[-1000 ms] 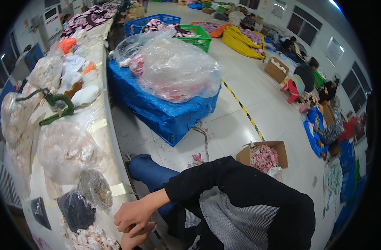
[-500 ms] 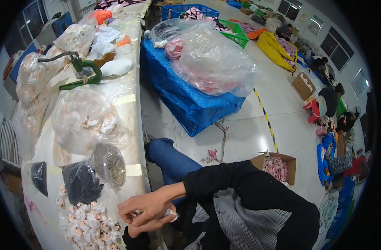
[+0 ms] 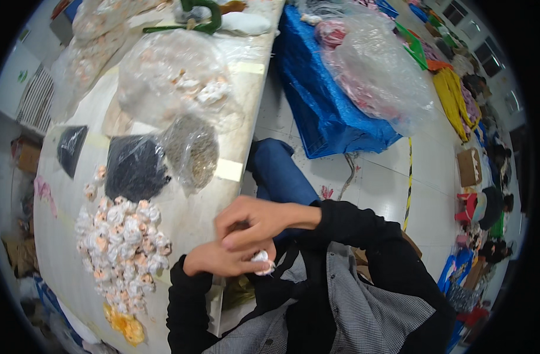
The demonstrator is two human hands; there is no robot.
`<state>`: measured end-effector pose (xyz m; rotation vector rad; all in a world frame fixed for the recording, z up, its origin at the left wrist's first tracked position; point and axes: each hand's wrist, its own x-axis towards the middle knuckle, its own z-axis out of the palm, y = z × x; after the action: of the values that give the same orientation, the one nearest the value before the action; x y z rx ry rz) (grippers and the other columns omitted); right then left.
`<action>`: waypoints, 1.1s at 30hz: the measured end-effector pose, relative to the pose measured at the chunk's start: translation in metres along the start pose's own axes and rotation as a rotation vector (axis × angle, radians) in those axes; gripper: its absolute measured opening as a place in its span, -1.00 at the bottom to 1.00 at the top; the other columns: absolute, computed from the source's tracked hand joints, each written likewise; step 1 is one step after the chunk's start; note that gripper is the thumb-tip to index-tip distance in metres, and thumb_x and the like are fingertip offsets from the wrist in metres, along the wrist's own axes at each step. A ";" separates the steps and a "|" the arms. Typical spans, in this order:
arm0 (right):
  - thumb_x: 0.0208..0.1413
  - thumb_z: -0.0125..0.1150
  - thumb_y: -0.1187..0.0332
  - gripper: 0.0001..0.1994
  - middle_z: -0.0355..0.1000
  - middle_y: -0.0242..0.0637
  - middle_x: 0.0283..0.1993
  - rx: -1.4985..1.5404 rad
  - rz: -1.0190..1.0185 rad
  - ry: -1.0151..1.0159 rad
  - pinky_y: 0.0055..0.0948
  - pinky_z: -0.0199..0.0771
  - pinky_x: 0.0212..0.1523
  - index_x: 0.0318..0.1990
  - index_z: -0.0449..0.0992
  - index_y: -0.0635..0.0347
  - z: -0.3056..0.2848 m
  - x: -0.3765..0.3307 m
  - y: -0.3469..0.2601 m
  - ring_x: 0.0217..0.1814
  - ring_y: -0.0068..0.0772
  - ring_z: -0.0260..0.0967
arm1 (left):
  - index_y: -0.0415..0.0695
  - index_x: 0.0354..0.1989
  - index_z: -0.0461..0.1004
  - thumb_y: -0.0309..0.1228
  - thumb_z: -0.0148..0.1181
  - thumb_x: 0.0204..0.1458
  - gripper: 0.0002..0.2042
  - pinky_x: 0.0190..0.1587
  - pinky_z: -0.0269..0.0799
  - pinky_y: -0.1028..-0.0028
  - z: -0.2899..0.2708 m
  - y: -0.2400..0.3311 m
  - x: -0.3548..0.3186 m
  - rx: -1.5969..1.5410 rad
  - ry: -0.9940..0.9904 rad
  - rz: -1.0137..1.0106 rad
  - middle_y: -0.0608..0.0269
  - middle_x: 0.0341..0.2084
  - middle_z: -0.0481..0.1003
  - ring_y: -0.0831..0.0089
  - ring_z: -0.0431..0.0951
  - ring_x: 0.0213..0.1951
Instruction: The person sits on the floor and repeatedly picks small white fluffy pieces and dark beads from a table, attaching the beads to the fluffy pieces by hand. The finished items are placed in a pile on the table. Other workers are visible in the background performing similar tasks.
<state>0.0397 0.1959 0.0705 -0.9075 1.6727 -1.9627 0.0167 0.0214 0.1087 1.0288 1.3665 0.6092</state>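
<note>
At the table's right edge, my left hand [image 3: 222,258] closes on a small white, peach-tinged fabric bundle [image 3: 262,259], which pokes out between thumb and fingers. Over it lies my right hand [image 3: 249,220], its fingers curled in toward the left hand; what they pinch, if anything, is hidden. To the left spreads a pile of similar white and peach bundles [image 3: 123,248]. Behind that pile are a clear bag of small black pieces [image 3: 136,168] and a clear bag of grey-brown grains [image 3: 191,152].
A large clear bag of white and peach pieces [image 3: 172,74] and a green metal hand tool [image 3: 208,16] stand farther back on the table [image 3: 190,236]. A yellow crumpled piece [image 3: 125,325] lies near. Right of the table is a blue-covered crate [image 3: 323,112] topped with plastic.
The view has shifted, so the table's things sit higher and farther right. My right hand's fingers have curled in more over the left hand. The white bundle remains in my left hand.
</note>
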 end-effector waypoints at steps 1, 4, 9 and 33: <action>0.29 0.28 0.28 -0.76 0.39 -0.40 -0.38 -0.090 -0.005 0.022 -0.49 0.32 -0.36 -0.33 0.55 0.28 -0.009 -0.006 0.000 -0.40 -0.50 0.28 | -0.09 0.00 0.51 -0.12 0.18 0.38 -0.71 -0.27 0.36 0.59 0.007 -0.013 0.005 -0.266 0.086 0.162 0.44 -0.33 0.46 0.66 0.44 -0.33; 0.30 0.27 0.21 -0.74 0.38 -0.37 -0.39 -0.085 -0.132 0.103 -0.44 0.30 -0.35 -0.28 0.54 0.27 -0.002 0.010 0.002 -0.43 -0.47 0.23 | -0.14 0.06 0.52 -0.12 0.22 0.35 -0.65 -0.11 0.45 0.51 0.012 -0.030 0.018 -0.180 0.316 0.272 0.35 -0.18 0.54 0.64 0.52 -0.16; 0.31 0.22 0.15 -0.73 0.40 -0.34 -0.40 -0.099 -0.070 0.059 -0.38 0.34 -0.30 -0.17 0.55 0.21 0.007 0.012 -0.002 -0.40 -0.44 0.27 | -0.06 0.04 0.54 -0.10 0.17 0.37 -0.70 -0.23 0.41 0.52 0.014 -0.025 0.022 -0.083 0.100 0.278 0.41 -0.24 0.53 0.64 0.48 -0.29; 0.47 -0.02 -0.11 -0.45 0.47 -0.35 -0.12 0.289 0.070 -0.031 -0.46 0.41 -0.01 0.00 0.56 0.30 -0.001 0.000 0.020 -0.08 -0.48 0.41 | -0.18 -0.01 0.50 -0.33 0.26 0.35 -0.80 -0.15 0.42 0.57 0.009 -0.029 0.016 -0.484 -0.016 0.337 0.39 -0.25 0.55 0.67 0.50 -0.21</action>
<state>0.0363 0.1925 0.0506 -0.7566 1.3392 -2.0616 0.0218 0.0195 0.0749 0.8634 0.9637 1.1178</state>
